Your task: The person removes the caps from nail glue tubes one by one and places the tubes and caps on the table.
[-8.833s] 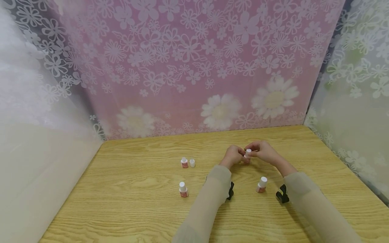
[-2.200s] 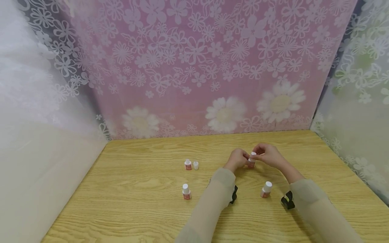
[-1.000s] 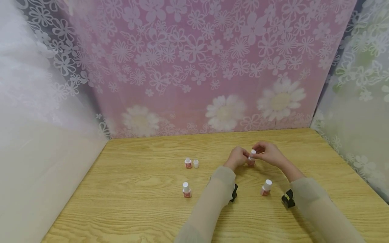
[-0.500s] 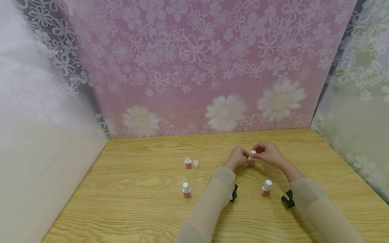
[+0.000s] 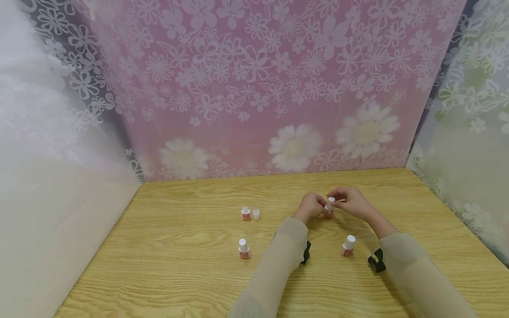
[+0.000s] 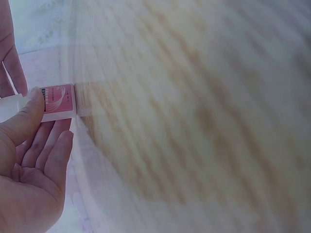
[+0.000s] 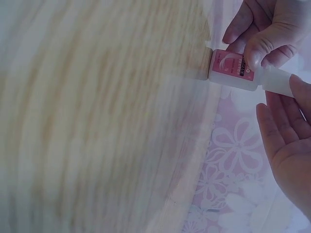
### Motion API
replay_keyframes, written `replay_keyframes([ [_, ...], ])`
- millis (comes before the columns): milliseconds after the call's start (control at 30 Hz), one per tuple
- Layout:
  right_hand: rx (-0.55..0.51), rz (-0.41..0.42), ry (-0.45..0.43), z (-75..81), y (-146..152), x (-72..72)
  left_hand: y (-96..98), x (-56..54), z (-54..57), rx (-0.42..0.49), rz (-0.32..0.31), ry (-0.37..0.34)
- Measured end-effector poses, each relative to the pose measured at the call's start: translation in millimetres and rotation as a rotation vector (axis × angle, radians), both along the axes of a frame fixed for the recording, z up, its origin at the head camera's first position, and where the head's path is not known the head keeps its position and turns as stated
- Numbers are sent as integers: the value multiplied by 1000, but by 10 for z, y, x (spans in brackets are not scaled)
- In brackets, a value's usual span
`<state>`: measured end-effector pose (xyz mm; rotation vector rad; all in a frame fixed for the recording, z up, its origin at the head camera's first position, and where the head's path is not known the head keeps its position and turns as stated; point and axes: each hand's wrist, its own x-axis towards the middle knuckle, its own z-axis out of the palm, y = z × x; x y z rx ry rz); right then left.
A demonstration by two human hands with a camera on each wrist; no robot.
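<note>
My left hand (image 5: 311, 206) holds a small white bottle (image 7: 233, 68) with a pink label, thumb on one face and fingers behind. It stands upright at the back right of the table in the head view; its base appears to touch the tabletop. With thumb and fingers, my right hand (image 5: 353, 203) pinches the white cap (image 7: 278, 81), in line with the bottle's neck. How far the cap is screwed on cannot be told. In the left wrist view, the left thumb (image 6: 26, 116) covers part of the bottle near its cap end.
A similar capped bottle (image 5: 347, 246) stands nearer, by the right forearm. Another capped bottle (image 5: 244, 249) is front left. Behind it an uncapped bottle (image 5: 246, 214) stands beside a loose white cap (image 5: 256, 215). Flowered sheets (image 5: 238, 88) border the wooden table (image 5: 179, 265).
The view has shifted slightly since the earliest frame. Both hands stay at the same bottle; just now the right fingers have shifted a little on its cap. The other bottles have not moved.
</note>
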<state>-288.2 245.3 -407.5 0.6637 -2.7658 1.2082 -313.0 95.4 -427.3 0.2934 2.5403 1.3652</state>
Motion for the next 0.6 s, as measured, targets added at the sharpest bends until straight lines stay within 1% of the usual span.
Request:
replay_keyframes([
  [200, -3, 5, -41, -4, 7, 7, -5, 1, 5, 0, 5, 0],
  [367, 4, -7, -44, 9, -1, 13, -12, 8, 11, 4, -1, 3],
  [600, 50, -72, -36, 29, -11, 15, -16, 9, 17, -4, -16, 22],
])
